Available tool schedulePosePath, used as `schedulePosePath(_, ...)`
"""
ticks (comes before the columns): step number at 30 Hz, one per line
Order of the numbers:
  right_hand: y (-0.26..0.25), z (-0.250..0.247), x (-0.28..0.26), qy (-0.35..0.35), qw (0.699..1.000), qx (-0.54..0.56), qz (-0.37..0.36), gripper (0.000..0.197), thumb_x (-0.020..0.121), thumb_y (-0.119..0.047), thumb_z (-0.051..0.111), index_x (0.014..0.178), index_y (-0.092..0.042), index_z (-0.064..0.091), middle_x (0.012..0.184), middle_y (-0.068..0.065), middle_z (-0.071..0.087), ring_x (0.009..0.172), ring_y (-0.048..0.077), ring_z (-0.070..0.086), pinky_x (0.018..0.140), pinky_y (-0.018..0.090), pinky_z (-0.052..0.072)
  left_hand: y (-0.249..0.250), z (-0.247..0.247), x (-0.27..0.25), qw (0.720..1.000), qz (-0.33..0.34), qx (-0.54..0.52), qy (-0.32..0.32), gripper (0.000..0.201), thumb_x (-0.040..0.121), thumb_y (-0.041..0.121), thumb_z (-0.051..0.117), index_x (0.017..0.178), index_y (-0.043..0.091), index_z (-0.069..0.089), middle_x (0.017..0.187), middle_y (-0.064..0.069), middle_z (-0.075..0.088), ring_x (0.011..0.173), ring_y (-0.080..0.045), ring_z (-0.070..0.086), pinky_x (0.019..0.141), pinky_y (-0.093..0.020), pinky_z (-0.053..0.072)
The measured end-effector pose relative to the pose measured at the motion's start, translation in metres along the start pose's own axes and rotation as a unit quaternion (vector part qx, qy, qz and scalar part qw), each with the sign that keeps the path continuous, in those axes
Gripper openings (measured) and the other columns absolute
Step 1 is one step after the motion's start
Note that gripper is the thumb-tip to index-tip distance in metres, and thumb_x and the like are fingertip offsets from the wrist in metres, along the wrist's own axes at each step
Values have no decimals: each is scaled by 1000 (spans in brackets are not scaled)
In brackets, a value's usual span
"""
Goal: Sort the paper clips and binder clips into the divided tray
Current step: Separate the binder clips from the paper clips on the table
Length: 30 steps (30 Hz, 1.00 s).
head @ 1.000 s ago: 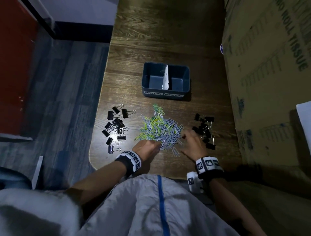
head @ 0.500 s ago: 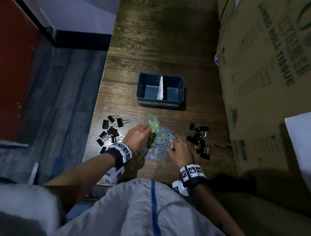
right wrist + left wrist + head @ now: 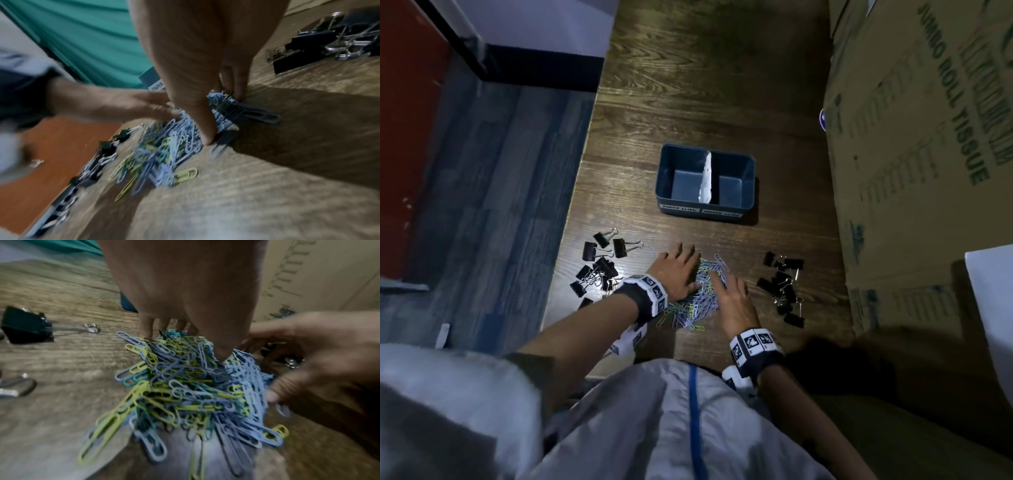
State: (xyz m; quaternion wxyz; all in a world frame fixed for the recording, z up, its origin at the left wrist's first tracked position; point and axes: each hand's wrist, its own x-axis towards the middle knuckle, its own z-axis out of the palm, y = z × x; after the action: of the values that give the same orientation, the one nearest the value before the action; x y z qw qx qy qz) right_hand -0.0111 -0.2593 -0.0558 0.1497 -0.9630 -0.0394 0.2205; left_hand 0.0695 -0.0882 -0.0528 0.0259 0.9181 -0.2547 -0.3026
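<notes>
A blue divided tray (image 3: 666, 178) with a white divider (image 3: 706, 178) stands mid-table, and I see nothing in either compartment. A heap of blue, yellow and green paper clips (image 3: 707, 298) (image 3: 195, 391) (image 3: 164, 151) lies in front of it. My left hand (image 3: 681, 265) (image 3: 191, 340) presses the heap's left side with straight, spread fingers. On the right side my right hand (image 3: 724, 289) (image 3: 222, 116) has thumb and fingers reaching straight down astride some blue clips. Black binder clips lie in two groups, left (image 3: 599, 267) and right (image 3: 782, 287).
A large cardboard box (image 3: 914, 164) walls off the table's right side, close to the right binder clips. The table's left edge (image 3: 566, 240) runs just beside the left binder clips, with floor below. A white object (image 3: 993, 294) sits at far right.
Both hands have closed in on the paper clips and bunched the spread into a tighter heap. My left hand slid forward along its left side, and my right hand's curled fingers have straightened.
</notes>
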Motion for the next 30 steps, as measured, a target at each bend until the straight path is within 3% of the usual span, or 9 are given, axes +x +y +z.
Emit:
schedulePosePath(4,3,-8,0,77,995,37,-47,83,66,20,60,141,-15,54,133,16,55,117,38,51,88,51,53,9,9,-25,998,35,-34,25,77,97,51,42,153,11,8,160,-12,12,147,-32,11,117,-48,17)
schedulePosePath(9,18,-15,3,52,991,118,-30,76,69,-25,88,137,-29,55,133,0,47,120,24,44,100,49,47,6,17,-56,996,16,-69,62,90,88,60,51,153,19,4,161,-11,-4,147,-33,-5,118,-55,15)
schedulePosePath(12,18,-30,13,-6,993,119,28,103,66,-38,91,151,-36,34,154,2,28,140,27,28,113,54,36,-5,19,-64,992,-67,-105,-3,126,69,71,65,151,23,-17,154,-12,-27,143,-36,-21,117,-52,2)
schedulePosePath(14,16,-41,25,-108,990,74,53,132,62,-37,93,159,-39,4,168,2,-7,154,31,1,121,57,16,-14,20,-59,992,-91,-78,-38,141,61,67,76,148,24,-26,152,-16,-31,141,-41,-23,117,-53,1)
schedulePosePath(17,5,-42,36,-227,972,-57,21,149,61,-31,95,156,-35,-20,163,5,-30,151,36,-19,120,59,5,-21,21,-48,993,-89,-34,-72,148,59,53,85,147,20,-30,151,-20,-33,141,-45,-21,119,-54,7)
schedulePosePath(21,-17,-27,28,-135,984,-110,-25,116,74,2,80,160,-27,7,167,10,1,148,39,15,113,52,32,-7,21,-41,996,-56,-44,-62,129,73,19,82,148,9,-23,154,-19,-27,145,-37,-17,120,-44,14)
schedulePosePath(24,-21,-19,22,-88,993,-67,-42,104,74,10,73,157,-25,21,158,12,19,142,37,25,108,49,39,6,22,-43,997,-31,-68,-18,103,81,-10,59,152,8,-14,158,-17,-19,148,-33,-9,114,-35,31)
schedulePosePath(28,2,-12,17,-28,997,54,-38,106,67,16,69,150,-38,32,146,2,33,135,27,38,106,47,46,0,23,-52,994,19,-98,41,103,77,-14,57,155,16,-4,161,-13,-10,149,-29,-2,111,-36,36)
schedulePosePath(30,16,-15,12,4,997,73,0,100,67,9,77,145,-40,36,136,0,38,124,24,46,97,42,52,-5,24,-63,993,22,-87,73,105,74,-6,67,155,19,3,161,-13,6,145,-30,17,110,-40,37)
